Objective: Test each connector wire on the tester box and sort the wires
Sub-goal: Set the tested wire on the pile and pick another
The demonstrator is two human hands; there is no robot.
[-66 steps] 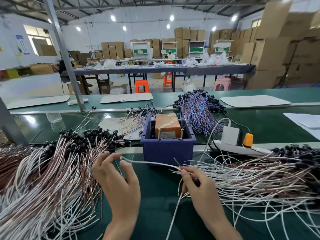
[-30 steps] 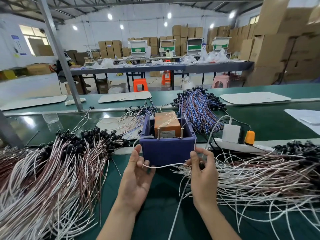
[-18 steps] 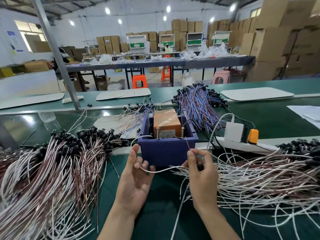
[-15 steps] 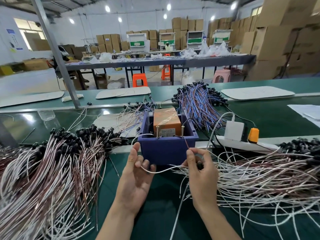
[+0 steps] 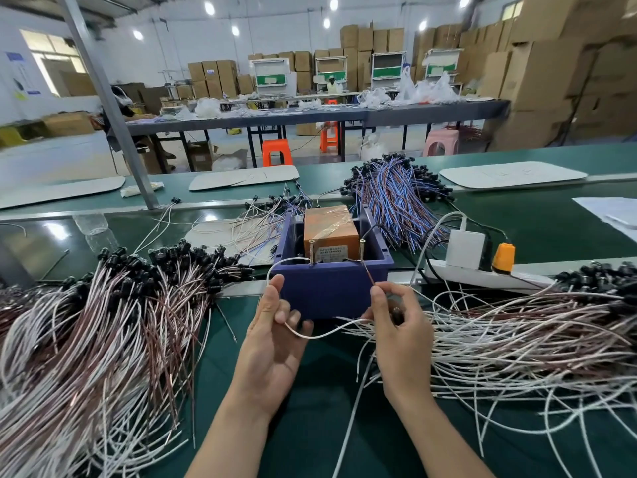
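Wire (image 5: pixel 317 336) is what I have in both grips, held up just in front of the blue tester box (image 5: pixel 334 291) on the green worktop (image 5: pixel 303 443). My left grip (image 5: pixel 275 343) lies palm up and pinches the white part of the wire between thumb and fingers. From there the white part makes a loop up to the left screw (image 5: pixel 311 251) on the near edge of the box. I think the tip touches the screw, but it is too small to be sure. My right grip (image 5: pixel 400 336) pinches the thin brown part, and that part runs up to the foot of the right screw (image 5: pixel 362 251). Something small and dark shows between the fingers of this grip; I cannot tell what it is. Between my two grips the wire hangs in a soft bend. An orange block (image 5: pixel 331 232) sits inside the box. The left pile (image 5: pixel 103 322) of white and brown wires with black ends lies to the left of the box. The right pile (image 5: pixel 517 339) lies on the other side, right beside my right grip. A bunch of blue wires (image 5: pixel 396 208) lies behind the box. A white power strip (image 5: pixel 482 276) lies near the right side of the box.
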